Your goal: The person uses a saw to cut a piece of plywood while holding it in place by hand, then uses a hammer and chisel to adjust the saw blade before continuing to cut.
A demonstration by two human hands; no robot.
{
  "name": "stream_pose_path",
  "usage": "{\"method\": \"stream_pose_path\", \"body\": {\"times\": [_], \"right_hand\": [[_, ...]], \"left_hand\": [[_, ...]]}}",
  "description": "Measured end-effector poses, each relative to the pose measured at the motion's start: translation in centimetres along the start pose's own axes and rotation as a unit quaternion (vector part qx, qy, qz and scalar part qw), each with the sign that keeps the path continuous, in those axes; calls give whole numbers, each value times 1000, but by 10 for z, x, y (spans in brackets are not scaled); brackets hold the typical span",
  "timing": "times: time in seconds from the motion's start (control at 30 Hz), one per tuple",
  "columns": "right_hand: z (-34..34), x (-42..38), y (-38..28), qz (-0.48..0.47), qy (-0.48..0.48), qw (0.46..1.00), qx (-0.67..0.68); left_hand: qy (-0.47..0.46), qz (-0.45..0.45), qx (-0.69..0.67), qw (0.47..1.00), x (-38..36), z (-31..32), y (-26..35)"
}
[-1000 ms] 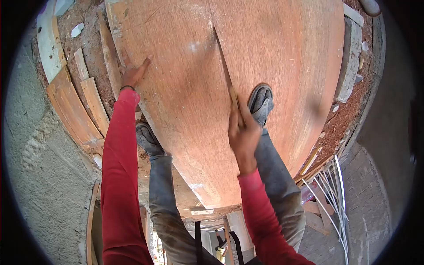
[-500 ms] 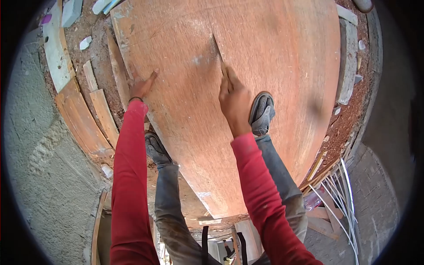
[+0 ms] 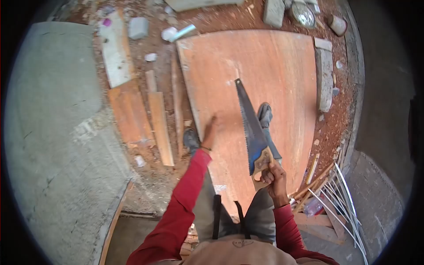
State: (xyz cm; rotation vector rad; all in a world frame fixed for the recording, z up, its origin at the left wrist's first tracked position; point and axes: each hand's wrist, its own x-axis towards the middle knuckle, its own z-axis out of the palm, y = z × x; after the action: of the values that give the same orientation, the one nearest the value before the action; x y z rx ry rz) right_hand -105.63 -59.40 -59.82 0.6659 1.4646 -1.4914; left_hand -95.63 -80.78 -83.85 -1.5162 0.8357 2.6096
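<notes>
The right hand is clasping a saw in curled fingers; the left hand, fingers unclear, is reaching over plywood, a container lying beyond.

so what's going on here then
The right hand grips a saw by its wooden handle, its full length showing over a wooden board. The left hand, blurred, is near the board's left edge; whether it touches is unclear. One shoe is on the board, the other shoe beside it.
</notes>
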Motion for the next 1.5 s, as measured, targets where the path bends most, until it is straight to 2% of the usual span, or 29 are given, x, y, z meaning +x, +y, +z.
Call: {"method": "stream_pose_path", "body": {"times": [0.1,0.17,0.23,0.27,0.3,0.37,0.43,0.47,0.5,0.57,0.6,0.63,0.7,0.77,0.83,0.87,0.9,0.97,1.0,1.03,1.1,1.13,1.2,1.23,1.3,1.33,1.37,1.43,1.5], "right_hand": [[37,-56,16,4,-97,984,149],[67,-90,35,40,-123,961,245],[100,-120,48,104,-132,947,274],[123,-135,56,112,-78,963,232],[136,-148,64,124,-164,933,294],[174,-178,63,94,-219,936,260],[176,-180,69,85,-259,934,230],[174,-182,73,87,-286,935,188],[176,-189,73,78,-289,935,191],[183,-197,67,37,-254,965,50],[188,-205,63,-15,-251,968,1],[191,-208,64,-27,-248,968,7],[189,-210,69,-67,-260,962,-47],[180,-218,76,-51,-271,961,-8],[163,-213,96,-23,-367,921,127],[162,-232,93,-52,-329,937,105],[158,-244,95,-80,-301,939,145],[139,-268,110,31,-296,919,257],[121,-271,129,5,-397,863,312],[111,-310,129,-135,-351,898,229],[88,-308,183,-102,-456,792,393],[89,-328,198,-139,-426,786,425],[71,-361,215,-362,-269,862,232],[58,-368,235,-376,-255,859,237],[42,-372,283,-224,-343,807,424],[36,-389,293,-213,-306,820,434],[32,-407,308,-229,-281,840,404],[22,-437,339,-255,-234,846,405],[14,-449,368,-275,-208,847,405]], "left_hand": [[-151,4,-215,965,-112,47,108],[-193,46,-223,954,-170,64,170],[-242,80,-228,940,-215,68,215],[-220,88,-185,954,-236,67,232],[-196,94,-141,966,-255,67,247],[-207,67,-149,965,-289,59,268],[-165,185,-149,957,-330,65,290],[-142,200,-158,956,-353,73,300],[-150,202,-154,955,-366,73,304],[-186,241,-214,928,-385,77,310],[-193,249,-207,926,-391,81,309],[-205,246,-202,926,-397,87,310],[-174,251,-123,944,-409,101,303],[-188,246,-81,947,-429,124,297],[-216,215,-19,952,-436,138,290],[-261,195,-12,945,-428,138,284],[-285,175,-11,942,-425,145,280],[-366,138,53,919,-408,146,263],[-391,94,74,912,-411,156,253],[-428,67,121,893,-384,157,238],[-481,-96,45,871,-372,168,195],[-497,-141,71,853,-388,179,170],[-468,-127,100,869,-427,198,126],[-480,-138,110,859,-437,197,97],[-508,-133,138,840,-450,188,46],[-501,-149,136,842,-474,190,25],[-509,-154,146,834,-489,182,10],[-517,-206,139,819,-511,174,-26],[-534,-215,154,803,-531,167,-54]]}}
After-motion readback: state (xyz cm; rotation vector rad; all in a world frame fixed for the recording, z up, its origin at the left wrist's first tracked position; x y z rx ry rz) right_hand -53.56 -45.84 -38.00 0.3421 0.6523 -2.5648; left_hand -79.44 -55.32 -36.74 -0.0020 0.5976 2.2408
